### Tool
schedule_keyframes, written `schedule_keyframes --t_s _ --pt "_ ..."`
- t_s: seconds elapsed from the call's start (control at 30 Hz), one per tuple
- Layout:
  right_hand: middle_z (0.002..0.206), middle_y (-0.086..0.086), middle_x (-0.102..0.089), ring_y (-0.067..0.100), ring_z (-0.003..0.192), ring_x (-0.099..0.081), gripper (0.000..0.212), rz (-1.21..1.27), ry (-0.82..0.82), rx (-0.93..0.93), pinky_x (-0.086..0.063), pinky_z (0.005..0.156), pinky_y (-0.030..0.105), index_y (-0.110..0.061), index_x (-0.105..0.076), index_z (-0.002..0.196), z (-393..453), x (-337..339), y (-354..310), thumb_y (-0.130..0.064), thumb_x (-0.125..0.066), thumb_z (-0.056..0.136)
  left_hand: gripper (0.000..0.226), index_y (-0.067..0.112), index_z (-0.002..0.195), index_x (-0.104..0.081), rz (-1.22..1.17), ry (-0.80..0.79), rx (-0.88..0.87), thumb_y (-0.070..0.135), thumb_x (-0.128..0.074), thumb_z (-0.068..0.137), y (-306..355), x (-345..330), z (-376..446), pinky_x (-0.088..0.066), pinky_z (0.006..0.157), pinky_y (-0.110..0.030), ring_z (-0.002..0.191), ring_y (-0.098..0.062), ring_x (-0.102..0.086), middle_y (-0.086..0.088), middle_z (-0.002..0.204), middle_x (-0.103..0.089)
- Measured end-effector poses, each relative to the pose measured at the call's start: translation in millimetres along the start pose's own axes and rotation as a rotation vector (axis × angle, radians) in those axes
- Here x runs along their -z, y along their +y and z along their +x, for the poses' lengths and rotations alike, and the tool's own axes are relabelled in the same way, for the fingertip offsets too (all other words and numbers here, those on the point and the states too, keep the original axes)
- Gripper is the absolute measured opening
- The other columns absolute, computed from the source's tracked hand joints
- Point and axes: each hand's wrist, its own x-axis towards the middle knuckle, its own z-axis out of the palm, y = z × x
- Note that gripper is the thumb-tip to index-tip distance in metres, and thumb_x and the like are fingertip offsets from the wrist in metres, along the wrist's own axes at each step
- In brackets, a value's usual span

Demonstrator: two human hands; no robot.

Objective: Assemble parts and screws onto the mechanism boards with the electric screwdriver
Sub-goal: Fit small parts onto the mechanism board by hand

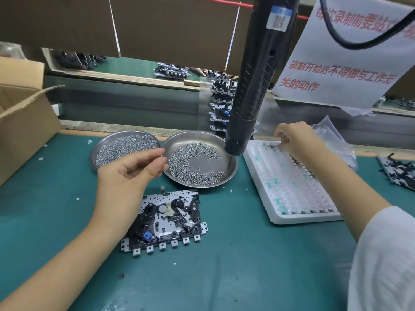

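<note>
Hanging from above, the electric screwdriver (253,86) drops through the middle of the view and hides part of the stacked mechanisms (221,102) behind it and the rim of the right-hand dish (231,171). Below it, on the green surface (247,265), one mechanism board (166,221) lies flat, just in front of that dish and untouched by either of the hands. The left hand (132,173) hovers above the gap between the two steel dishes, its thumb and forefinger pinching a small screw (161,156). The left dish (123,149) is heaped with screws; the right one holds a thinner, crescent-shaped scatter. The right hand (298,140) reaches to the far edge of the white foam tray (292,187), fingers curled down onto a small part I cannot make out. A crumpled clear plastic bag (332,135) sits just behind that hand. An open cardboard box (22,117) stands at the left edge, a paper notice (341,63) with red characters hangs at upper right, and more mechanisms (399,171) lie at the far right.
</note>
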Motion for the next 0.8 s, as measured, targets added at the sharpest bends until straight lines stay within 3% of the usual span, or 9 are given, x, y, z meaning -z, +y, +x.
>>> schedule_keyframes --t_s 0.1,0.17,0.3,0.37,0.47,0.63,0.8 --pt "0.090 0.015 -0.069 0.032 0.086 -0.061 0.018 0.101 0.060 -0.034 -0.049 0.077 0.036 0.000 -0.071 0.089 -7 12 1 0.009 -0.058 0.080 0.018 0.024 0.089 -0.071 0.012 -0.016 -0.008 0.018 -0.067 0.074 2 -2 -2 -0.050 0.070 -0.009 0.072 -0.002 -0.069 0.011 0.077 -0.074" --pt "0.080 0.010 -0.071 0.020 0.070 -0.061 0.011 0.209 0.047 -0.077 -0.043 0.067 0.025 -0.003 -0.073 0.080 -19 25 -5 0.003 -0.064 0.080 0.018 0.024 0.090 -0.071 0.011 -0.026 -0.011 0.018 -0.067 0.074 3 -3 -3 -0.050 0.070 -0.009 0.073 -0.002 -0.069 0.011 0.078 -0.074" --pt "0.062 0.001 -0.070 0.008 0.054 -0.066 0.011 0.530 -0.274 -0.096 -0.045 0.048 0.012 -0.011 -0.070 0.074 -62 51 -31 -0.002 -0.069 0.081 0.019 0.024 0.091 -0.072 0.041 -0.054 -0.029 0.019 -0.067 0.074 5 -6 -7 -0.048 0.070 -0.007 0.075 -0.001 -0.069 0.014 0.082 -0.074" --pt "0.067 0.002 -0.072 0.005 0.059 -0.067 0.010 0.691 -0.421 -0.031 -0.047 0.054 0.009 -0.010 -0.071 0.077 -83 57 -51 0.000 -0.070 0.080 0.019 0.025 0.091 -0.072 0.053 -0.065 -0.040 0.019 -0.067 0.073 6 -6 -9 -0.048 0.072 -0.008 0.076 -0.002 -0.069 0.014 0.082 -0.074" --pt "0.082 0.008 -0.075 0.011 0.070 -0.070 0.013 1.015 -0.556 0.070 -0.053 0.068 0.016 -0.010 -0.072 0.078 -108 54 -88 0.003 -0.073 0.076 0.018 0.028 0.090 -0.072 0.077 -0.076 -0.092 0.019 -0.068 0.074 6 -8 -13 -0.050 0.076 -0.013 0.077 -0.007 -0.068 0.011 0.082 -0.073" --pt "0.084 0.002 -0.075 0.010 0.078 -0.070 0.020 1.397 -0.406 0.069 -0.051 0.074 0.015 -0.019 -0.075 0.087 -121 17 -144 -0.001 -0.072 0.079 0.020 0.026 0.093 -0.071 0.140 -0.132 -0.231 0.015 -0.067 0.076 8 -10 -19 -0.048 0.078 -0.013 0.082 -0.001 -0.063 0.014 0.086 -0.070" --pt "0.092 0.004 -0.075 0.016 0.086 -0.071 0.027 1.721 -0.221 -0.099 -0.052 0.075 0.019 -0.020 -0.077 0.090 -129 -6 -155 -0.016 -0.079 0.063 0.020 0.024 0.090 -0.071 0.105 -0.212 -0.147 0.013 -0.069 0.072 7 -12 -21 -0.048 0.074 -0.011 0.076 0.000 -0.065 0.006 0.082 -0.071"
